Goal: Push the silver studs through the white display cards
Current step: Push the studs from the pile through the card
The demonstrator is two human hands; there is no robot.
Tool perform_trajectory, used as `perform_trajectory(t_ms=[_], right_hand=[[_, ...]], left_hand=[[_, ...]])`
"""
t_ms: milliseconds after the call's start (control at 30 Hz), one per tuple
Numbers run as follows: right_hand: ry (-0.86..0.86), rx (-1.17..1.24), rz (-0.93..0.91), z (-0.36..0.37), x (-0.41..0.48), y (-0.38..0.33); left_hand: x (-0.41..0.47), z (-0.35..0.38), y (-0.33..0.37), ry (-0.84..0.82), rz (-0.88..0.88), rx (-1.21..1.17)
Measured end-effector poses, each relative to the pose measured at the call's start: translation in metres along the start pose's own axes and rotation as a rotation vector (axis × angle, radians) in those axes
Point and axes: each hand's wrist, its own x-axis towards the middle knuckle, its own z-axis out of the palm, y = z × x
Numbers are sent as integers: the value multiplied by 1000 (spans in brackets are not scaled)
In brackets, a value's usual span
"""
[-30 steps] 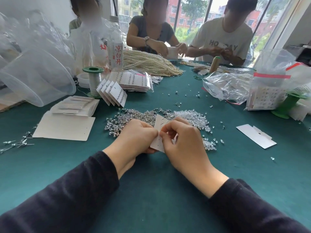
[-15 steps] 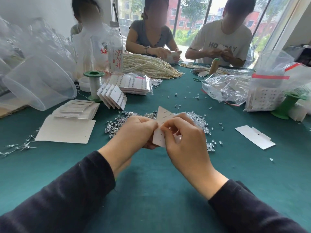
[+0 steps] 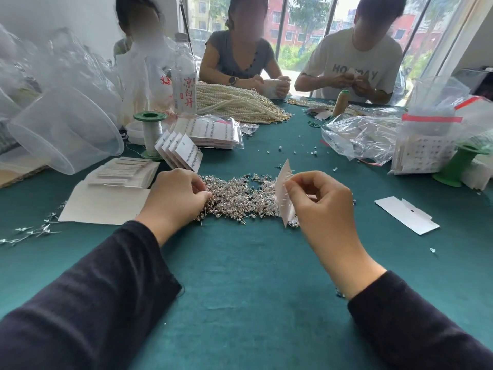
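A heap of silver studs [image 3: 240, 196] lies on the green table [image 3: 253, 276] in front of me. My left hand [image 3: 173, 198] reaches into the heap's left end, thumb and curled fingertips pinching at the studs there. My right hand [image 3: 320, 206] holds a white display card [image 3: 283, 193] between thumb and forefinger. The card stands nearly edge-on over the heap's right end. A few stud pins stick out of its upper part. The two hands are apart, with the heap between them.
Stacks of blank cards [image 3: 122, 172] and a fan of filled cards [image 3: 182, 153] lie to the left, near a green spool [image 3: 150, 134] and a clear tub [image 3: 64, 129]. Plastic bags [image 3: 360, 137] and a loose card [image 3: 405, 214] are on the right. Three people work across the table.
Both hands were together on the card at the centre. My left hand has let go and moved left into the stud heap, while my right hand carried the card to the right.
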Motion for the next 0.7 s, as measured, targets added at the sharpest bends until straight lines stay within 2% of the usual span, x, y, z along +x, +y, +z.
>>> perform_trajectory(t_ms=[233, 333, 400, 500, 600, 700], right_hand=[[-54, 303, 288, -4, 1, -2], [-130, 560, 455, -6, 3, -2], [-200, 744, 570, -8, 5, -4], [-295, 938, 710, -9, 5, -6], [-403, 1010, 757, -7, 1, -6], [-527, 1024, 708, -5, 0, -7]], left_hand=[[1, -10, 1, 36, -31, -71], [2, -14, 3, 52, -94, -219], [2, -17, 5, 13, -160, -396], [-2, -22, 16, -159, -246, -856], [-12, -24, 34, -322, -132, -1052], [-19, -21, 49, -327, -13, -1065]])
